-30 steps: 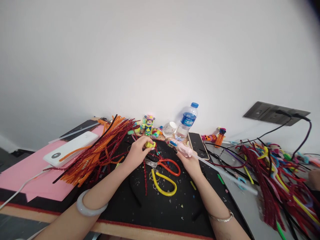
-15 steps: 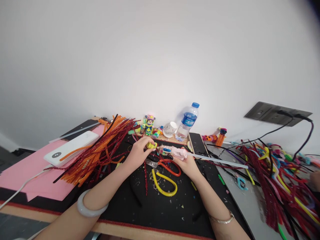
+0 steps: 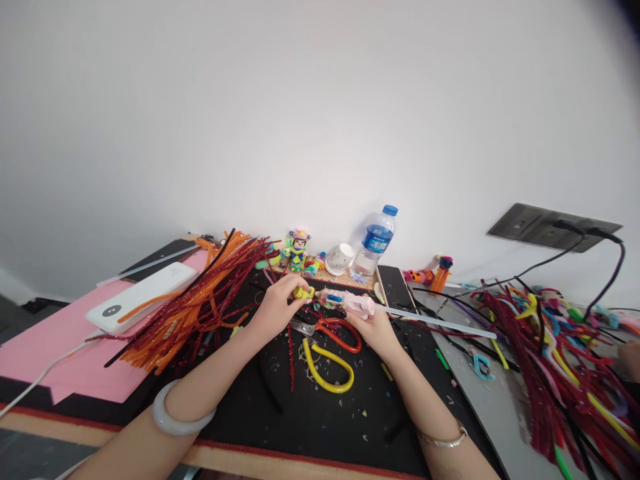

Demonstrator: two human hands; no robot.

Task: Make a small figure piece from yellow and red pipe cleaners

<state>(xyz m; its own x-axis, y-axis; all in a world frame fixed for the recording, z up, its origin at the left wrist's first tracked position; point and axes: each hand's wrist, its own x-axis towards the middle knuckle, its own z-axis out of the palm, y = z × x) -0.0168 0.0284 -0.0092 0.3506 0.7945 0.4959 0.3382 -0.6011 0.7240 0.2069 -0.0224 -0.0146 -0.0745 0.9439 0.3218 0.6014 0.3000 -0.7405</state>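
Note:
Between the thumb and fingers of my left hand (image 3: 277,305) is a small yellow fuzzy piece (image 3: 303,293). My right hand (image 3: 373,328) grips a pale pink glue gun (image 3: 357,305), its nozzle pointing left at the yellow piece. I cannot tell whether the tip touches it. A long translucent glue stick (image 3: 435,321) sticks out of the gun's back end to the right. Below both hands lie scissors (image 3: 330,383) with one yellow and one red handle, their blades partly covered by a red glittery stem (image 3: 292,360).
Orange and dark red pipe cleaners (image 3: 200,300) are heaped at left beside a white power bank (image 3: 140,298) on pink sheets (image 3: 30,347). At the back stand a small doll (image 3: 297,251), a tipped paper cup (image 3: 339,259), a water bottle (image 3: 374,244) and a phone (image 3: 396,288). More pipe cleaners (image 3: 540,373) lie right, near another person's hand (image 3: 629,360).
Almost nothing differs. The yellow piece has turned slightly in my left fingers, while the glue gun stays in nearly the same place.

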